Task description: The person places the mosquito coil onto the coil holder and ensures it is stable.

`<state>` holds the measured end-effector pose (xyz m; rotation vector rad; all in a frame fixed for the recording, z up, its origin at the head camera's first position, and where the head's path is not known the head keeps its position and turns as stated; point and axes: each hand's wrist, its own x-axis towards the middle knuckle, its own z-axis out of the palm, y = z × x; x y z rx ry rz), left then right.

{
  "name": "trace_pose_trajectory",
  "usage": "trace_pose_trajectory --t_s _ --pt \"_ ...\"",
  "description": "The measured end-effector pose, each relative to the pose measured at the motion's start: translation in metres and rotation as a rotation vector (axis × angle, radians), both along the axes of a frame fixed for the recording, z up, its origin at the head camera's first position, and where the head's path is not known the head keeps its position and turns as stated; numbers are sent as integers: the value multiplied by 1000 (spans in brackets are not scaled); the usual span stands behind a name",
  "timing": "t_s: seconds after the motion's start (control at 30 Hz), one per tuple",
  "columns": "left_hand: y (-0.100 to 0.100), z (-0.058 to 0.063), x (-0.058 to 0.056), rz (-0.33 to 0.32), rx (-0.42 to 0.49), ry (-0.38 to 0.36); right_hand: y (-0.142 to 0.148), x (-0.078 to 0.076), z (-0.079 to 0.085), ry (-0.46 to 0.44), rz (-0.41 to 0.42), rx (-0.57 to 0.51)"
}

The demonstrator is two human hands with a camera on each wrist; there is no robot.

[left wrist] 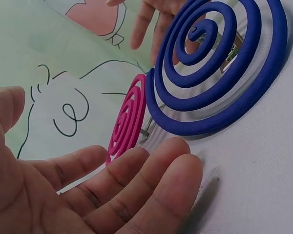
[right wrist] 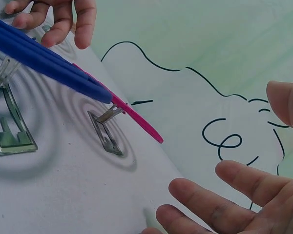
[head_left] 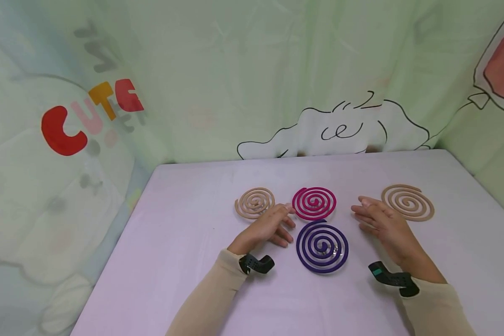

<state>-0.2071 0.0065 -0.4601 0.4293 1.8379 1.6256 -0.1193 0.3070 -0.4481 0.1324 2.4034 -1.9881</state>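
A dark blue mosquito coil [head_left: 322, 246] is raised above the table on a small metal stand [right wrist: 24, 147]. Behind it a pink mosquito coil [head_left: 315, 202] sits on a similar metal stand [right wrist: 98, 131]. My left hand [head_left: 270, 226] hovers to the left of the blue coil, fingers extended and apart, palm facing inward. Its fingertips come near the pink coil's left edge; whether they touch it I cannot tell. My right hand [head_left: 388, 228] is to the right of both coils, fingers spread, holding nothing. Both palms face each other across the coils.
A tan coil [head_left: 255, 202] is beyond the left hand, partly covered by it. Another tan coil [head_left: 409, 201] lies behind the right hand. The white table [head_left: 172, 261] meets a printed curtain [head_left: 218, 93] at the back and left.
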Motion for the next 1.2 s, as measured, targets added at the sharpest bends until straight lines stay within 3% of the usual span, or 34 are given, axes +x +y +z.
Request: trace_pose_trajectory --t_s 0.47,0.73,0.93,1.2 --pt "2 1 0 -20 13 3 2 4 -4 -20 4 58" --pt "-8 9 -5 9 14 88 0 8 -3 -14 25 39" --pt "-30 17 -11 59 33 159 -1 12 -3 -25 31 50" --pt "-80 15 -17 166 30 254 -1 18 -3 -51 38 51"
